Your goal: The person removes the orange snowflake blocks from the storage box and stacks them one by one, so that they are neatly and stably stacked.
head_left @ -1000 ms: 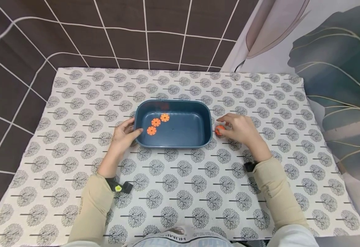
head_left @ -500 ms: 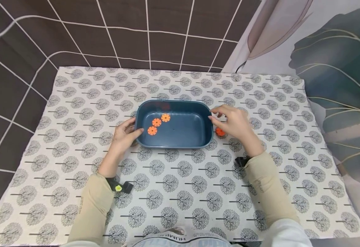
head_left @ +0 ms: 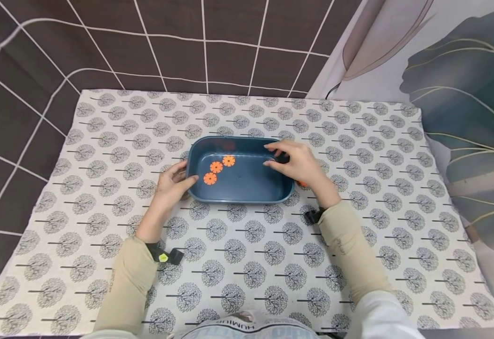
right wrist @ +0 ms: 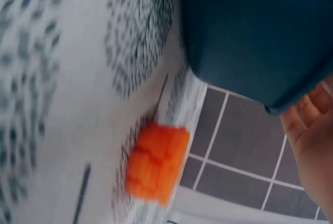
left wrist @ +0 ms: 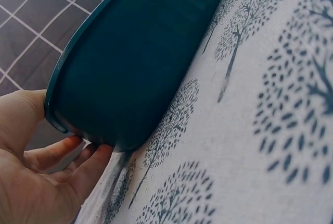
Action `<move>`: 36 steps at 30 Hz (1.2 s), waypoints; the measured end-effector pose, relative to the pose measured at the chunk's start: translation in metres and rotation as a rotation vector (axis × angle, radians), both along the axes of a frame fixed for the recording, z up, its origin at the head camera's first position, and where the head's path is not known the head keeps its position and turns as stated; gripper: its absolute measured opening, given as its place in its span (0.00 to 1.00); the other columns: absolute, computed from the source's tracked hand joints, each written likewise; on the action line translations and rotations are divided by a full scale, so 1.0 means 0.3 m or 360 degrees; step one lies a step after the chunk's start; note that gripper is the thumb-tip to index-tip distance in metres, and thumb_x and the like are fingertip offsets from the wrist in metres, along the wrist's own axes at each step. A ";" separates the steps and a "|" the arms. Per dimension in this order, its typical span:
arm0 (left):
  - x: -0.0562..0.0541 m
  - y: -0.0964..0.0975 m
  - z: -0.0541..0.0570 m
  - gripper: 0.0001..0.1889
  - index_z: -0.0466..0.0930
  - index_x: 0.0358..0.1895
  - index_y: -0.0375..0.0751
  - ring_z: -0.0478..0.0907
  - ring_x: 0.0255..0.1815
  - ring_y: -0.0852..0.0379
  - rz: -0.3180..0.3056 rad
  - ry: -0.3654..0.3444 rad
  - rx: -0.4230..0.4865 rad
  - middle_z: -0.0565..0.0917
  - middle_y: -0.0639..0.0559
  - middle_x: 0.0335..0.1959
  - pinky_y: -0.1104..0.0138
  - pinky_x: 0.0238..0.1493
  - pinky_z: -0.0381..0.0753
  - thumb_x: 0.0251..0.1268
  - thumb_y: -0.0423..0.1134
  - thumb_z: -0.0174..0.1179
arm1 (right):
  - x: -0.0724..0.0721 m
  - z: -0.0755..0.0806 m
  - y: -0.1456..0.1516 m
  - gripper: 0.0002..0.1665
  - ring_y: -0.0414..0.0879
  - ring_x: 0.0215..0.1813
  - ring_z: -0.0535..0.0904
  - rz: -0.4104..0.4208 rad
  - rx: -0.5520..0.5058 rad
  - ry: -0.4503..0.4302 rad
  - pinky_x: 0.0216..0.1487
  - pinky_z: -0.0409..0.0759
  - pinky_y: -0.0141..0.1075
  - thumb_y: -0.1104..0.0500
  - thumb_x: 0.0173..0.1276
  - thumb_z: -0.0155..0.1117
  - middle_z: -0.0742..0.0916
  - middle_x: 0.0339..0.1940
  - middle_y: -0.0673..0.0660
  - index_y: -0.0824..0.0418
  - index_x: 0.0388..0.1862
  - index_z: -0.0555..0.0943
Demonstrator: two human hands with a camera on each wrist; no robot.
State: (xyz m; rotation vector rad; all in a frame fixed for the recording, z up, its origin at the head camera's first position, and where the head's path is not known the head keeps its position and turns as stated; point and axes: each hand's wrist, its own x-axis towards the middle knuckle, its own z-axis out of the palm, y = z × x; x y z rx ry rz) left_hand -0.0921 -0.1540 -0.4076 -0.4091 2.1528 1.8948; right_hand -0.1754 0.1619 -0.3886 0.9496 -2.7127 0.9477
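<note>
A dark blue plastic basin (head_left: 240, 194) stands on the cloth, with three orange notched discs (head_left: 215, 167) lying flat inside, toward its left end. My left hand (head_left: 171, 184) grips the basin's left rim, thumb over the edge; in the left wrist view its fingers (left wrist: 93, 164) press the outer wall. My right hand (head_left: 298, 164) reaches over the right rim, thumb and index finger apart above the inside. I cannot tell whether a disc sits between them. Just outside the right rim is a ridged orange stack (right wrist: 157, 164), mostly behind my right hand in the head view.
A white cloth (head_left: 230, 263) printed with grey trees covers the table. A dark curtain with white grid lines (head_left: 179, 52) hangs behind it, and a patterned curtain (head_left: 467, 117) on the right. Both wrists carry small black cameras (head_left: 174, 256).
My right hand has left the orange stack and moved left, over the basin's right rim to above its inside. My left hand keeps its grip, and the three discs lie as before.
</note>
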 end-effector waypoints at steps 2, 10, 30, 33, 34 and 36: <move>0.000 -0.001 0.000 0.33 0.58 0.70 0.43 0.68 0.64 0.50 0.0002 -0.0010 -0.0006 0.71 0.41 0.63 0.68 0.54 0.78 0.61 0.34 0.60 | 0.003 -0.005 -0.016 0.25 0.46 0.38 0.80 0.0004 -0.0013 -0.0031 0.38 0.81 0.38 0.52 0.53 0.73 0.86 0.39 0.57 0.59 0.50 0.82; 0.000 -0.001 -0.001 0.33 0.58 0.70 0.42 0.68 0.64 0.49 0.0008 -0.0010 0.0003 0.70 0.40 0.64 0.71 0.51 0.79 0.61 0.33 0.59 | 0.027 -0.003 -0.095 0.26 0.48 0.39 0.80 0.0041 -0.0026 -0.0015 0.34 0.79 0.40 0.51 0.53 0.73 0.85 0.41 0.57 0.58 0.51 0.81; -0.002 -0.003 0.001 0.34 0.57 0.71 0.45 0.67 0.66 0.50 -0.0021 -0.0009 -0.0026 0.70 0.41 0.64 0.71 0.50 0.79 0.61 0.35 0.59 | 0.101 0.013 -0.369 0.30 0.49 0.52 0.79 0.0018 0.0203 -0.0374 0.51 0.79 0.39 0.54 0.56 0.71 0.81 0.53 0.55 0.57 0.58 0.76; -0.001 -0.005 0.000 0.34 0.58 0.71 0.45 0.67 0.66 0.50 -0.0028 -0.0005 -0.0004 0.70 0.41 0.64 0.73 0.49 0.79 0.61 0.35 0.59 | 0.107 0.013 -0.409 0.32 0.49 0.55 0.77 0.0048 0.0297 -0.0432 0.55 0.78 0.40 0.53 0.56 0.72 0.80 0.56 0.56 0.56 0.60 0.75; -0.001 -0.005 0.000 0.34 0.58 0.71 0.45 0.67 0.65 0.50 -0.0029 -0.0005 0.0003 0.70 0.41 0.64 0.74 0.49 0.79 0.61 0.35 0.59 | 0.109 0.013 -0.421 0.32 0.49 0.57 0.76 0.0063 0.0333 -0.0447 0.57 0.76 0.41 0.52 0.56 0.71 0.79 0.58 0.56 0.56 0.60 0.75; 0.000 -0.006 -0.001 0.34 0.58 0.71 0.45 0.67 0.65 0.49 -0.0035 -0.0003 0.0017 0.70 0.41 0.64 0.76 0.47 0.79 0.61 0.35 0.59 | 0.114 0.011 -0.443 0.33 0.49 0.60 0.74 0.0092 0.0405 -0.0466 0.61 0.74 0.42 0.50 0.56 0.71 0.78 0.60 0.56 0.56 0.60 0.75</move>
